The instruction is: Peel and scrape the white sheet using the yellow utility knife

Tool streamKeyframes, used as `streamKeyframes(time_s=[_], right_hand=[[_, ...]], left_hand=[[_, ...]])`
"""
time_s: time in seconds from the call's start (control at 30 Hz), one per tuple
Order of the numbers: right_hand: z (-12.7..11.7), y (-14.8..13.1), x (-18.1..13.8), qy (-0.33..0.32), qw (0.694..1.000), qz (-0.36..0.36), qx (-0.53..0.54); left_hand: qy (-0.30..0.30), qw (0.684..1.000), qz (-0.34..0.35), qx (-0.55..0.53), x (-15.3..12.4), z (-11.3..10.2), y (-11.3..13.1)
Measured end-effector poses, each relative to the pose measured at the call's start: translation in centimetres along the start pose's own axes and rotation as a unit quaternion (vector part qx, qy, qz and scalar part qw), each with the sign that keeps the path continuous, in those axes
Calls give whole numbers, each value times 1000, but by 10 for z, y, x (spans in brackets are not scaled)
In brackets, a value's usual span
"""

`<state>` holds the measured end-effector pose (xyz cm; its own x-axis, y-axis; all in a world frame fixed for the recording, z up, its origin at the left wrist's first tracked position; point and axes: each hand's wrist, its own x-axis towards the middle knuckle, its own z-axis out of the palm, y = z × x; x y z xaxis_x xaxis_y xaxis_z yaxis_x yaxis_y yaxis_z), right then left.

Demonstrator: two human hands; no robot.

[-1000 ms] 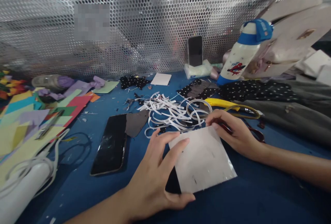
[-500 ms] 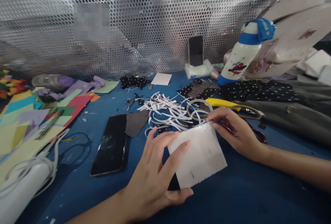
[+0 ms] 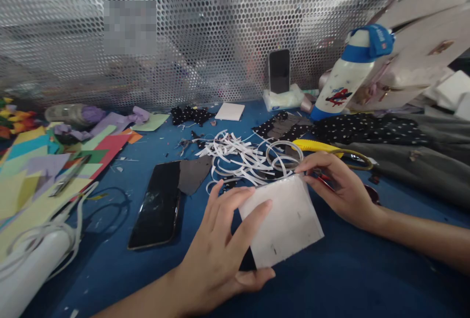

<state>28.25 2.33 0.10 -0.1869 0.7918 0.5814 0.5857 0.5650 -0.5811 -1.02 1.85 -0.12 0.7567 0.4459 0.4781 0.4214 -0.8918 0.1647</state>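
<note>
1. Head view: the white square panel with shiny surface, perhaps paper or card under clear film [image 3: 284, 220], is between my two hands, over the near part of the blue table top [image 3: 348, 279]. It lies in front of the tangled pile of thin white strips [image 3: 237, 151] and to the right of the black rectangular phone [image 3: 157, 205].

2. My left hand [image 3: 220, 242] grasps the panel around its left side: fingertips at the far edge, one finger lying upon the face, thumb at the near edge. A black layer [image 3: 248, 260] shows beneath this side; I cannot tell if it is attached.

3. My right hand [image 3: 336, 188] pinches the far right corner between thumb and fingers. A dark red curved piece [image 3: 373, 194] shows behind this hand; whether I hold it also, I cannot tell.

4. I judge the panel to be light and thin, rather stiff, but able to bend if I squeeze too much. The shiny face may be slippery, and the corners could crease.

5. Therefore I would hold it by opposite edges, with soft pressure, and touch the face only lightly.
</note>
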Motion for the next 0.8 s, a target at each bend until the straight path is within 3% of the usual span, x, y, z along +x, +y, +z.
streamKeyframes(time_s=[0.8], right_hand=[[0, 1, 0, -11, 995, 57, 80]], left_hand=[[-20, 997, -36, -65, -1, 3, -4]])
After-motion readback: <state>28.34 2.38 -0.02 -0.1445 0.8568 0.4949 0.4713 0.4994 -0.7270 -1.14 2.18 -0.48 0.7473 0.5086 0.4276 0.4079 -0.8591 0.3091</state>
